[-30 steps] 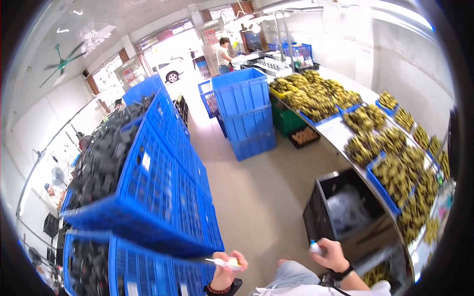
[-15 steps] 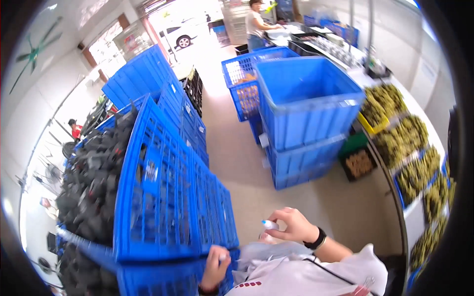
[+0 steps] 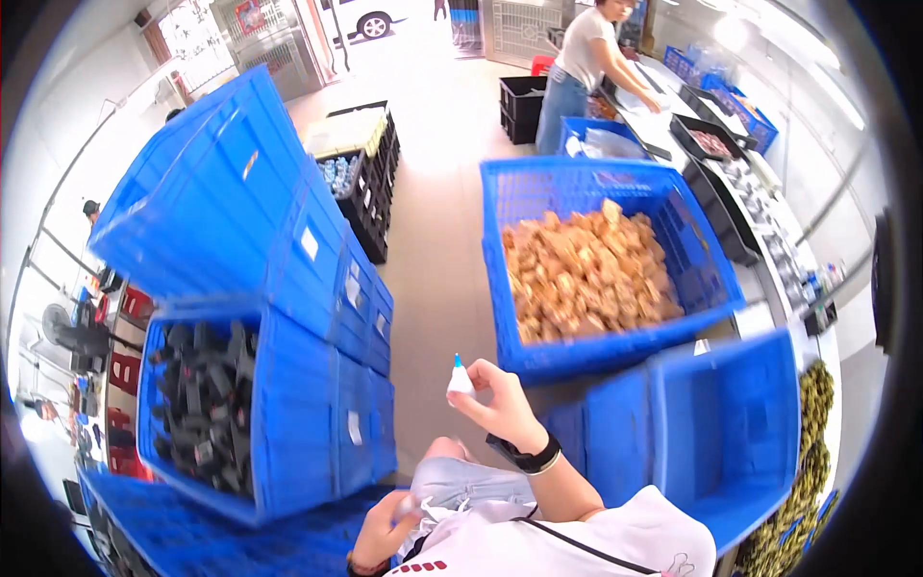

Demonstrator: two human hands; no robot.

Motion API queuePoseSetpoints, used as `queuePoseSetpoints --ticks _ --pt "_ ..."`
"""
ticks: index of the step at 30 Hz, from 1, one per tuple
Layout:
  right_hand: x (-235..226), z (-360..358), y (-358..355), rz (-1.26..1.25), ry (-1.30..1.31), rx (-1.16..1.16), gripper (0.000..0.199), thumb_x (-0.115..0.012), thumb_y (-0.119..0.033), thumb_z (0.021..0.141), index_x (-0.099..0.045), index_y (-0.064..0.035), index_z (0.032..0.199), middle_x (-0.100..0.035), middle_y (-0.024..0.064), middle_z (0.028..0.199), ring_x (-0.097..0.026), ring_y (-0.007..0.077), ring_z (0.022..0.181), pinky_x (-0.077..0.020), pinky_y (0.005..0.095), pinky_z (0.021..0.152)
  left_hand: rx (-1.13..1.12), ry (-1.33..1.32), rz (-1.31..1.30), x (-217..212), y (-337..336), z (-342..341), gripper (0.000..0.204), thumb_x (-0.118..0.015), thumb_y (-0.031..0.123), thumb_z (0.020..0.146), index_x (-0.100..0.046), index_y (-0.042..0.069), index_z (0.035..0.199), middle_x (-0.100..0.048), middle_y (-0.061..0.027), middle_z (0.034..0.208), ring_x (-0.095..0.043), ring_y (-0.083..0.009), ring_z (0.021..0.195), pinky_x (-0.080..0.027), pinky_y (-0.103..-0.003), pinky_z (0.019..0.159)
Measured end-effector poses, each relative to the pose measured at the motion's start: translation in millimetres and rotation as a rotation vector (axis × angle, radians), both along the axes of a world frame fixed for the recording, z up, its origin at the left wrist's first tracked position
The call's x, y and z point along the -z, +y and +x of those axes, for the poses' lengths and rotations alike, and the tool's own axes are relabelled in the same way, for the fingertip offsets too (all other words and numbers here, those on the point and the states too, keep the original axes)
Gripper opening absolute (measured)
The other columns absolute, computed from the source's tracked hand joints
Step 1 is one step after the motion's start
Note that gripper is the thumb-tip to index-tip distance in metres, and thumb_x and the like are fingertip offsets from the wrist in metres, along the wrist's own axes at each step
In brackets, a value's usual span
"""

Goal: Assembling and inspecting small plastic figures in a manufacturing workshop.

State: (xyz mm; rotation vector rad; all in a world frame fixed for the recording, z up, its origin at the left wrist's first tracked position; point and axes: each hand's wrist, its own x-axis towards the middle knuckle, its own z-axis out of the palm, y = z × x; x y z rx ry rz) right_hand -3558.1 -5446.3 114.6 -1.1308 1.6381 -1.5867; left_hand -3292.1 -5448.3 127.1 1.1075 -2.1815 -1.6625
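right hand (image 3: pixel 502 409) grips teal-tipped white bottle (image 3: pixel 461 382) just before blue crate (image 3: pixel 577 187), left hand (image 3: pixel 383 531) farther back from crate, curled, can't tell if holding, tan pieces (image 3: pixel 582 274) inside crate

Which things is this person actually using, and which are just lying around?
In use, it seems:
Blue-tipped white bottle, in the right grip
Blurred pale item, at the left grip

Apparently just around:
Blue crate with brown pieces
Blue bin with dark parts
White car outside
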Motion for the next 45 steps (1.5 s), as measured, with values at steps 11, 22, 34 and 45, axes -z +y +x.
queuePoseSetpoints --ticks 11,22,34,45 --pt "42 -266 -311 0.35 0.198 0.238 0.023 -0.071 -0.017 0.069 -0.058 -0.0009 0.079 -0.06 0.0104 0.068 -0.059 0.0187 0.061 -0.046 0.0268 0.058 0.274 0.066 -0.39 -1 -533 -336 0.025 -0.064 0.02 0.077 -0.056 0.002 0.092 -0.057 -0.0167 0.083 -0.055 -0.036 0.076 -0.044 -0.036 0.064" --pt "19 -583 -712 0.258 0.612 0.489 0.022 -0.071 -0.016 0.065 -0.054 -0.0038 0.072 -0.057 0.012 0.064 -0.056 0.0307 0.061 -0.0434 0.0349 0.053 0.168 0.233 0.112 83 -900 -553 0.017 -0.056 0.013 0.083 -0.048 0.001 0.093 -0.052 -0.0067 0.068 -0.052 -0.0137 0.063 -0.042 -0.027 0.059" --pt "92 -853 -1079 0.235 0.657 0.096 0.02 -0.07 -0.02 0.067 -0.059 -0.0049 0.073 -0.058 0.0092 0.063 -0.057 0.0233 0.057 -0.0445 0.0323 0.051 -0.498 0.55 0.426 131 -1245 -808 0.023 -0.049 0.015 0.091 -0.048 0.008 0.113 -0.05 -0.0005 0.079 -0.049 -0.011 0.066 -0.042 -0.024 0.061" --pt "121 -1143 -1321 0.502 0.829 0.467 0.026 -0.063 -0.028 0.079 -0.054 -0.0046 0.073 -0.06 0.0131 0.063 -0.057 0.0274 0.057 -0.0433 0.0368 0.057 0.216 0.547 0.101 65 -1613 -1210 0.016 -0.055 0.018 0.086 -0.048 0.006 0.094 -0.046 0.0024 0.08 -0.043 -0.0057 0.074 -0.038 -0.021 0.065"
